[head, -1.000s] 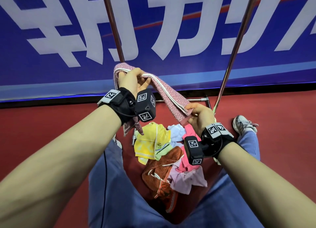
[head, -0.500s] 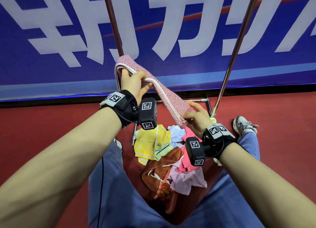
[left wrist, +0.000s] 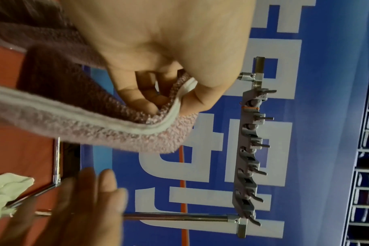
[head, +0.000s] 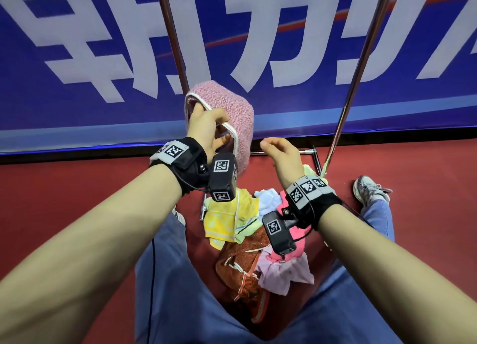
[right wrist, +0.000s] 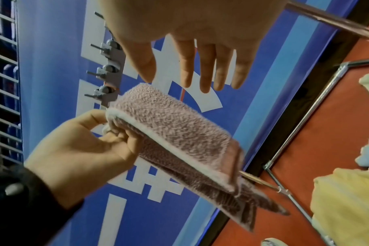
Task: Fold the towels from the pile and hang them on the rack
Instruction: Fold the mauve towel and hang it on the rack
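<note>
The left hand (head: 206,127) is pinching the folded pink towel (head: 227,116) up by the rack (left wrist: 251,149); the right hand (head: 281,155) is hovering loose, holding nothing. One-handed, that fold is likely slipping open before reaching a clip.

My left hand (head: 206,127) hides part of the towel (head: 229,111) fold — my right hand (left wrist: 78,199) is blurred in the left wrist view, and the rack (head: 353,90) top is cut off.

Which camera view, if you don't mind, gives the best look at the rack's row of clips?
The left wrist view: the clip bar shows whole and sharp. The right wrist view catches only a few clips behind the right hand. The head view shows only the poles.
</note>
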Motion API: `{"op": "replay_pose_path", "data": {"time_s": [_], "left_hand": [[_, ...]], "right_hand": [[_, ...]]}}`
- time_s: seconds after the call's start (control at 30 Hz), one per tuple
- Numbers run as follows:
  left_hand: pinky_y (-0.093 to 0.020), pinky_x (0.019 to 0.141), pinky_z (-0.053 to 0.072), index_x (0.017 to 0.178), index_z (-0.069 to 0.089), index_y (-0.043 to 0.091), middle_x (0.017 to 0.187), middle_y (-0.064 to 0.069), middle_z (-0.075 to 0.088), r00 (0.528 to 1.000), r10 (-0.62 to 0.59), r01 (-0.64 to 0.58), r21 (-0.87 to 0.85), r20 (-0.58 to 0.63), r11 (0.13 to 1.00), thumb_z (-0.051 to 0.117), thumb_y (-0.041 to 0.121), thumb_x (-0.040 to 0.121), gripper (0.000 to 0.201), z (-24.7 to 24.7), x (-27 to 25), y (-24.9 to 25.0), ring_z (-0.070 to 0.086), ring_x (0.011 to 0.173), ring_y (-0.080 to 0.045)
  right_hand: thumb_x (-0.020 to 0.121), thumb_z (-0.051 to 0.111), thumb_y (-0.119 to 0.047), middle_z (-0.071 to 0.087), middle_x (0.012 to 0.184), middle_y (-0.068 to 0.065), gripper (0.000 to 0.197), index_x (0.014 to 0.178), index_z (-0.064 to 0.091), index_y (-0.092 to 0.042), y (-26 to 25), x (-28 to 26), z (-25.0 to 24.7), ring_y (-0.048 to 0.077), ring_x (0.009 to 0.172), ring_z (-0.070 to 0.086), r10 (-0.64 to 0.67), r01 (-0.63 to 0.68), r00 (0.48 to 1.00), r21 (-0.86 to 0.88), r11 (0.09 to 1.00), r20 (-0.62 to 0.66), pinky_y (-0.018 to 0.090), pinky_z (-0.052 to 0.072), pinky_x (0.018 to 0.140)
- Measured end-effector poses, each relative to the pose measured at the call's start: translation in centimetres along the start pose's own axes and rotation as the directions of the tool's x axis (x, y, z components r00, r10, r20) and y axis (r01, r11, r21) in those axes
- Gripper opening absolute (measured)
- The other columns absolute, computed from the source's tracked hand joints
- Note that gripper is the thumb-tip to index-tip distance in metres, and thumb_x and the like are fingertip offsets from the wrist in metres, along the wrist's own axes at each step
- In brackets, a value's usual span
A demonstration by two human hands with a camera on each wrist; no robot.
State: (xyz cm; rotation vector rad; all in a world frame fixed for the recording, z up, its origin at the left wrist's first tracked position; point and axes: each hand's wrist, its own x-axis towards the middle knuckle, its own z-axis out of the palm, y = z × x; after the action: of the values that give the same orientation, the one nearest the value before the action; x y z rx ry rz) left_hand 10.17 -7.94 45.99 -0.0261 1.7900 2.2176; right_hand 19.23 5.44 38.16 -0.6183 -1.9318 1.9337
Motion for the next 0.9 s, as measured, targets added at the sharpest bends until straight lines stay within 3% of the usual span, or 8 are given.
{"op": "replay_pose_path", "data": {"time_s": [0.1, 0.2, 0.33, 0.43, 0.5, 0.63, 0.8, 0.9], "left_hand": [[-0.024, 0.054, 0.048, 0.084, 0.05, 0.021, 0.071, 0.002, 0.046, 0.997, 0.035, -0.041, 0.096, 0.065, 0.995, 0.048, -0.008, 0.08, 0.029, 0.0, -0.6, -0.3, 0.049, 0.064, -0.014], [-0.03, 0.061, 0.047, 0.083, 0.055, 0.023, 0.064, 0.008, 0.047, 0.988, 0.071, -0.1, 0.225, 0.135, 0.969, 0.052, -0.004, 0.073, 0.029, -0.1, -0.7, -0.7, 0.048, 0.059, -0.011], [-0.029, 0.064, 0.043, 0.09, 0.059, 0.024, 0.059, 0.015, 0.051, 0.963, 0.122, -0.207, 0.366, 0.241, 0.907, 0.055, 0.001, 0.065, 0.034, 0.0, -1.0, -0.8, 0.047, 0.059, -0.009], [-0.026, 0.065, 0.047, 0.106, 0.059, 0.02, 0.074, 0.006, 0.06, 0.932, 0.107, -0.26, 0.436, 0.346, 0.862, 0.056, -0.002, 0.066, 0.046, 0.1, -1.5, -1.3, 0.055, 0.068, -0.011], [-0.022, 0.059, 0.046, 0.111, 0.056, 0.015, 0.072, 0.006, 0.062, 0.911, 0.071, -0.267, 0.452, 0.405, 0.851, 0.056, -0.01, 0.07, 0.048, 0.3, -1.8, -1.8, 0.056, 0.061, -0.006], [-0.014, 0.051, 0.043, 0.115, 0.053, 0.011, 0.063, 0.011, 0.062, 0.874, 0.025, -0.305, 0.507, 0.485, 0.806, 0.049, -0.026, 0.078, 0.053, 0.4, -2.4, -2.9, 0.055, 0.052, 0.002], [-0.023, 0.05, 0.047, 0.119, 0.056, 0.015, 0.077, 0.001, 0.063, 0.869, 0.016, -0.33, 0.554, 0.495, 0.764, 0.056, -0.018, 0.076, 0.054, 0.0, -2.4, -3.4, 0.058, 0.056, -0.005], [-0.03, 0.054, 0.049, 0.128, 0.057, 0.021, 0.072, 0.013, 0.062, 0.871, 0.021, -0.342, 0.574, 0.492, 0.744, 0.058, -0.007, 0.073, 0.061, -0.7, -2.2, -3.8, 0.053, 0.054, -0.006]], "right_hand": [[0.083, 0.072, -0.033, 0.066, 0.1, -0.002, 0.031, 0.107, 0.067, -0.013, -1.2, 0.7, 0.1, 0.003, 0.086, 0.059, 0.044, -0.053, 0.997, 0.141, 0.989, 0.063, 0.022, 0.042, 0.078], [0.089, 0.069, -0.017, 0.066, 0.099, 0.001, 0.03, 0.116, 0.062, -0.006, -1.7, 0.9, -0.2, 0.005, 0.083, 0.063, 0.03, -0.055, 0.99, 0.185, 0.981, 0.137, 0.019, 0.048, 0.072], [0.092, 0.064, -0.016, 0.062, 0.083, 0.001, 0.005, 0.087, 0.065, -0.015, -2.3, 1.1, -0.6, 0.009, 0.069, 0.057, 0.052, -0.085, 0.981, 0.172, 0.981, 0.189, 0.022, 0.045, 0.065], [0.095, 0.059, -0.022, 0.052, 0.056, -0.009, 0.028, 0.067, 0.06, -0.019, -3.2, 1.3, -1.2, 0.005, 0.045, 0.043, 0.105, -0.146, 0.969, 0.172, 0.974, 0.225, 0.024, 0.033, 0.053], [0.095, 0.058, -0.022, 0.047, 0.048, -0.012, 0.03, 0.065, 0.055, -0.019, -3.6, 1.5, -1.5, 0.005, 0.042, 0.041, 0.1, -0.139, 0.965, 0.15, 0.979, 0.243, 0.024, 0.032, 0.054], [0.091, 0.06, -0.004, 0.067, 0.068, -0.003, 0.014, 0.085, 0.065, -0.015, -4.1, 1.5, -1.9, 0.009, 0.054, 0.062, 0.053, -0.107, 0.963, 0.191, 0.976, 0.266, 0.02, 0.048, 0.054], [0.081, 0.066, 0.006, 0.071, 0.092, 0.009, 0.026, 0.103, 0.068, -0.006, -4.1, 1.8, -2.6, 0.02, 0.079, 0.068, -0.068, 0.028, 0.973, 0.18, 0.983, 0.221, 0.028, 0.054, 0.069], [0.072, 0.069, 0.001, 0.072, 0.096, 0.009, 0.035, 0.106, 0.069, -0.005, -4.4, 1.9, -2.7, 0.021, 0.088, 0.068, -0.125, 0.088, 0.965, 0.167, 0.982, 0.229, 0.031, 0.054, 0.079]]}}
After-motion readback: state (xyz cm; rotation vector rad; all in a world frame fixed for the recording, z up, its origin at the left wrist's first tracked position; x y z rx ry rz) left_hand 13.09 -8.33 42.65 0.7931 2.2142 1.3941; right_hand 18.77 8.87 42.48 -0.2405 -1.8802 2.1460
